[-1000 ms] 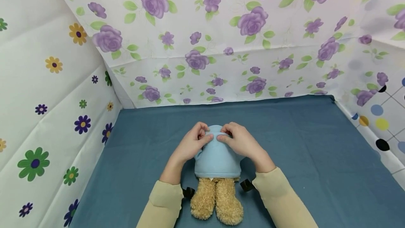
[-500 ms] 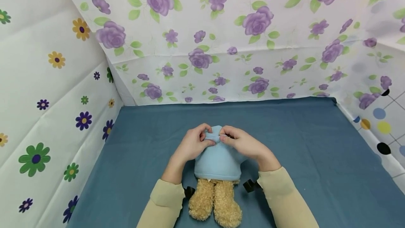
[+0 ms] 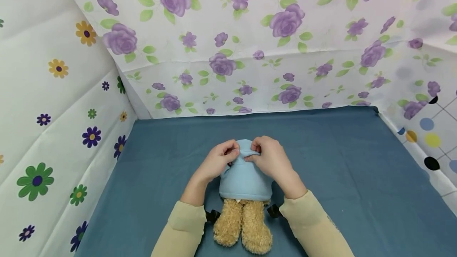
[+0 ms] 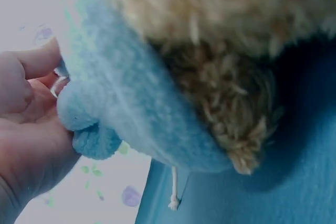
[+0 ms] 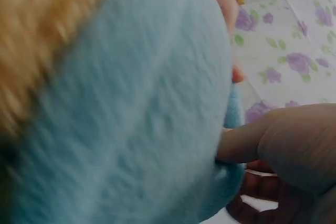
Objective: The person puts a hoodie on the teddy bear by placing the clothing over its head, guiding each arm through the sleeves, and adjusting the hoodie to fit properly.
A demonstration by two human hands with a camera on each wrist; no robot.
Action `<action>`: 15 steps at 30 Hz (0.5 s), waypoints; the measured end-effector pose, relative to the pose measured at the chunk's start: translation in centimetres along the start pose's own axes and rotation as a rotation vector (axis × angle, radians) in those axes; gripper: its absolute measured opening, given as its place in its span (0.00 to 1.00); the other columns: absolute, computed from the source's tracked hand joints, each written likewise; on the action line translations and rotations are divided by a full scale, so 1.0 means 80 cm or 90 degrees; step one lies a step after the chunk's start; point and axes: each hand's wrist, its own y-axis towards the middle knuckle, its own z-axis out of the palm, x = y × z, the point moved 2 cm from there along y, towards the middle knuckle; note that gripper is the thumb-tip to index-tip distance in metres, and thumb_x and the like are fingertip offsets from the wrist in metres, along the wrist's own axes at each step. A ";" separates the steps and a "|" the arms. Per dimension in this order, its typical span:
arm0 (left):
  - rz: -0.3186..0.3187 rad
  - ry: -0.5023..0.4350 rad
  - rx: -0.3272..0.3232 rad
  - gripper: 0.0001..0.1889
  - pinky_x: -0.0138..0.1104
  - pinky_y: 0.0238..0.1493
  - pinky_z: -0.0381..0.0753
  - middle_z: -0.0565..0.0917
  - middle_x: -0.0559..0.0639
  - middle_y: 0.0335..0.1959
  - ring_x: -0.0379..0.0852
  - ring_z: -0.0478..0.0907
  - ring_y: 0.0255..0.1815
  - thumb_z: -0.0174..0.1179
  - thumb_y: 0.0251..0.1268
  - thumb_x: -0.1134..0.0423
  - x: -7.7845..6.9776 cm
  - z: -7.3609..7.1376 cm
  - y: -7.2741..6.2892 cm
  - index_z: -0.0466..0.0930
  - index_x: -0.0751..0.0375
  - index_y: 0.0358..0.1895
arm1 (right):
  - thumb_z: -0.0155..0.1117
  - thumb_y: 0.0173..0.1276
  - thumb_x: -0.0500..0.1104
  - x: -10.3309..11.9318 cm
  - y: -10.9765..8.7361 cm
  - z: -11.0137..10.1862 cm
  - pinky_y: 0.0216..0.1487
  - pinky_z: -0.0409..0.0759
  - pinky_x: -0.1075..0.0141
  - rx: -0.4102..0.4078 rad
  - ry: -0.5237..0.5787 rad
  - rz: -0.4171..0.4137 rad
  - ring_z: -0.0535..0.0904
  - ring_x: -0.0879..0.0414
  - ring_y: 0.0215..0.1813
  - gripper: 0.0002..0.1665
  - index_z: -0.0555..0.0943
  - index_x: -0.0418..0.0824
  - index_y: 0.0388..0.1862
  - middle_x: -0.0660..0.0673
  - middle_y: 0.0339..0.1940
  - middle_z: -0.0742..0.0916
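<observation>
A plush toy with curly tan legs (image 3: 256, 227) lies on the table, its feet toward me. A light blue fleece top (image 3: 245, 183) covers its body; the toy's head is hidden in the head view. My left hand (image 3: 217, 161) pinches the cloth near the top's far end between thumb and fingers. Opposite it, my right hand (image 3: 274, 160) pinches a raised fold of the same fabric. In the left wrist view, rounded blue bunches (image 4: 86, 111) sit beside the palm and a knotted white cord (image 4: 174, 190) hangs down. The right wrist view shows the right thumb (image 5: 239, 145) pressing the blue cloth.
A blue-grey cloth (image 3: 171, 150) covers the table. Floral sheeting (image 3: 221, 86) rises along the back, flower-printed sheeting (image 3: 71, 162) on the left and dotted sheeting (image 3: 439, 138) on the right. Small black wrist devices (image 3: 213, 216) sit close beside the toy's legs.
Both hands stay at the top's far end. Since half a second ago, the right hand has turned more upright and drawn slightly away from the left, with the fold between its fingers.
</observation>
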 end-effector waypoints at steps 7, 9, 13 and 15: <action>0.043 0.016 -0.028 0.12 0.37 0.33 0.63 0.65 0.54 0.27 0.50 0.60 0.24 0.58 0.86 0.57 0.007 -0.007 0.000 0.72 0.57 0.39 | 0.83 0.65 0.42 0.010 0.003 0.001 0.41 0.72 0.55 -0.108 -0.003 -0.097 0.71 0.51 0.35 0.18 0.78 0.45 0.33 0.50 0.32 0.77; 0.006 0.069 -0.037 0.15 0.37 0.32 0.63 0.65 0.52 0.27 0.48 0.60 0.24 0.64 0.81 0.53 0.016 -0.006 0.002 0.71 0.55 0.38 | 0.82 0.67 0.43 0.004 0.006 0.006 0.41 0.74 0.56 -0.079 0.017 -0.090 0.73 0.53 0.36 0.15 0.79 0.46 0.35 0.50 0.34 0.79; -0.019 0.154 -0.048 0.18 0.37 0.32 0.62 0.65 0.50 0.27 0.46 0.61 0.25 0.73 0.73 0.52 0.024 -0.002 0.006 0.71 0.54 0.35 | 0.75 0.74 0.44 -0.009 0.009 0.009 0.40 0.72 0.56 0.012 0.069 -0.078 0.72 0.53 0.37 0.12 0.78 0.45 0.38 0.49 0.36 0.77; -0.001 0.188 -0.054 0.19 0.38 0.33 0.62 0.64 0.50 0.27 0.46 0.61 0.26 0.74 0.71 0.54 0.022 0.002 0.008 0.70 0.55 0.33 | 0.71 0.78 0.45 -0.013 0.008 0.008 0.40 0.69 0.54 0.056 0.096 -0.077 0.70 0.51 0.36 0.11 0.77 0.46 0.38 0.47 0.36 0.75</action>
